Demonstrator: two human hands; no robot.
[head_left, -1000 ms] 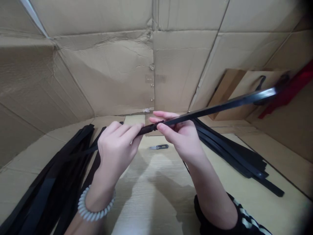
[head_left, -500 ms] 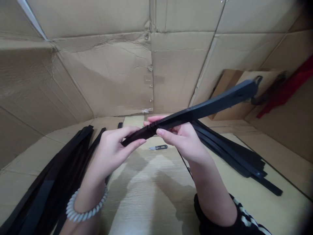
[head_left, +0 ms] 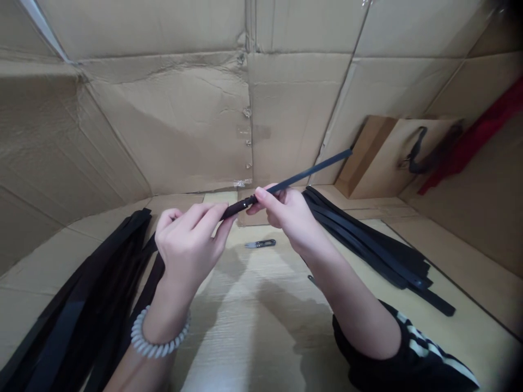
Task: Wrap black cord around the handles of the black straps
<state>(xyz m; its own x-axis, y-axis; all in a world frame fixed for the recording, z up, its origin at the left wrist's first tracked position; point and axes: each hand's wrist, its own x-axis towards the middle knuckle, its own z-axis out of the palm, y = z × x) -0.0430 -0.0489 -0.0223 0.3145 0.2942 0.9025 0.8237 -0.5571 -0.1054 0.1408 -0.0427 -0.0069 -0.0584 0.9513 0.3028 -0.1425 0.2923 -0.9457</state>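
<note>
Both my hands hold one long black strap above the light wooden table. My left hand, with a white coil band on its wrist, pinches the strap's near end between thumb and fingers. My right hand pinches the same strap a little further along. The strap runs up and to the right, seen edge-on, its far end free in the air. Small thread snips lie on the table just beyond my hands.
A heap of black straps lies at the left, another pile of black straps at the right. Cardboard walls surround the table. A brown paper bag with dark handles leans at the back right, beside something red.
The strap has turned from showing its flat face to edge-on, and its far end has dropped and come closer. My hands stay pinched on it.
</note>
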